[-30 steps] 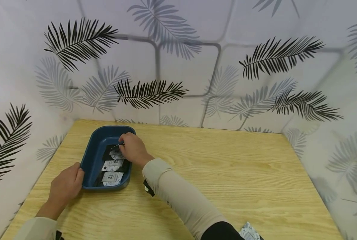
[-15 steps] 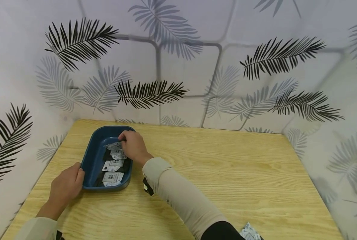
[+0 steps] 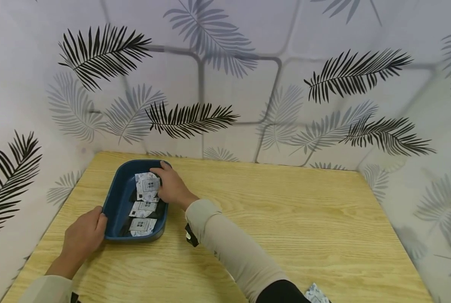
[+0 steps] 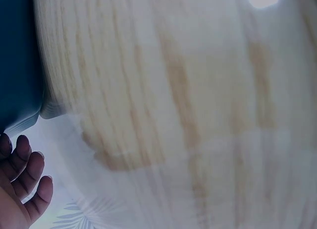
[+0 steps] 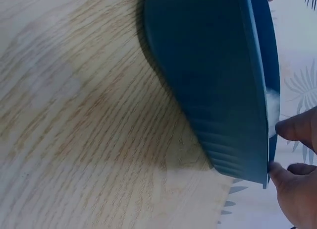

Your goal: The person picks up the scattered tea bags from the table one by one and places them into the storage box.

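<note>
A dark blue plastic tub (image 3: 113, 219) stands at the far left of the table. My left hand (image 3: 85, 231) grips its left rim near the front corner; in the left wrist view, several bent fingers (image 4: 29, 177) show beside the tub wall. Along the tub's right side lie white printed sachets, a front one (image 3: 142, 226), a middle one (image 3: 143, 207) and a back one (image 3: 147, 186). My right hand (image 3: 174, 185) is over the right rim beside the back sachet, thumb and finger spread. In the right wrist view, one fingertip (image 5: 282, 129) is by a white sachet and another digit touches the rim.
Another white sachet (image 3: 316, 293) lies at the table's front edge, beside my right sleeve (image 3: 233, 248). A leaf-patterned cloth wall (image 3: 225, 84) rises behind the wooden table (image 3: 286, 210). Dark packets or sachet backs show under the white ones.
The back sachet, tilted up in my right hand half a second ago, now lies face up in the tub. My right hand's fingers have spread. The left hand stays on the rim.
</note>
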`<action>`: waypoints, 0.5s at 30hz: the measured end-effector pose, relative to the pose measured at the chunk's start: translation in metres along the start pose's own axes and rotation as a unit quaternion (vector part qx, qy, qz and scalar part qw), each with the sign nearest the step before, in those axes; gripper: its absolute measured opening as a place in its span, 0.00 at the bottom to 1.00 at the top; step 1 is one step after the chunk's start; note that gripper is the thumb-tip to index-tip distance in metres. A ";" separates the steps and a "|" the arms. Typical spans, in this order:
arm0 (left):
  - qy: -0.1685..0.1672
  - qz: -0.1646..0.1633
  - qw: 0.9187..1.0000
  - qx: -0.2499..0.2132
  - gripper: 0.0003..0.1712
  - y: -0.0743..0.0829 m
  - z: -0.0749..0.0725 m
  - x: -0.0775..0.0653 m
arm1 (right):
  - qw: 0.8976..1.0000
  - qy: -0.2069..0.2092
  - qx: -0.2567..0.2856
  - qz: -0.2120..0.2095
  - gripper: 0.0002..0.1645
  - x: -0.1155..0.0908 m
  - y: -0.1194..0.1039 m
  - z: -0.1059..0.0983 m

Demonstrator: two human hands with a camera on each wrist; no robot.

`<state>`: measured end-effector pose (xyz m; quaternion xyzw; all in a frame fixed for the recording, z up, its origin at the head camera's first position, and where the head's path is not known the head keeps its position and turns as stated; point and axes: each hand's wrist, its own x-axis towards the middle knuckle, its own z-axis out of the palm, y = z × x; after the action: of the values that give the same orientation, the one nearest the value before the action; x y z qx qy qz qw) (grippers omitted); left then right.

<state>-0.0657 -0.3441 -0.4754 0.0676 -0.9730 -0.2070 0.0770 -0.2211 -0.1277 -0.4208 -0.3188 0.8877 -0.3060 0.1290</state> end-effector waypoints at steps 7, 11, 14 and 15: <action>-0.016 0.000 1.000 0.000 0.17 0.001 0.000 0.001 | 0.999 -0.013 0.025 -0.029 0.33 -0.014 0.009 -0.007; -0.013 -0.001 1.000 -0.001 0.17 0.002 -0.001 0.000 | 0.997 -0.011 0.043 -0.057 0.31 -0.030 0.017 -0.018; -0.010 0.000 1.000 0.003 0.17 0.000 -0.002 -0.001 | 0.996 -0.007 0.052 -0.067 0.30 -0.041 0.026 -0.028; -0.010 0.001 1.000 0.003 0.17 0.000 -0.002 -0.001 | 0.996 -0.007 0.056 -0.066 0.30 -0.045 0.029 -0.033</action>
<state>-0.0643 -0.3448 -0.4742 0.0647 -0.9744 -0.2048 0.0668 -0.2151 -0.0660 -0.4117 -0.3714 0.8453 -0.3605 0.1327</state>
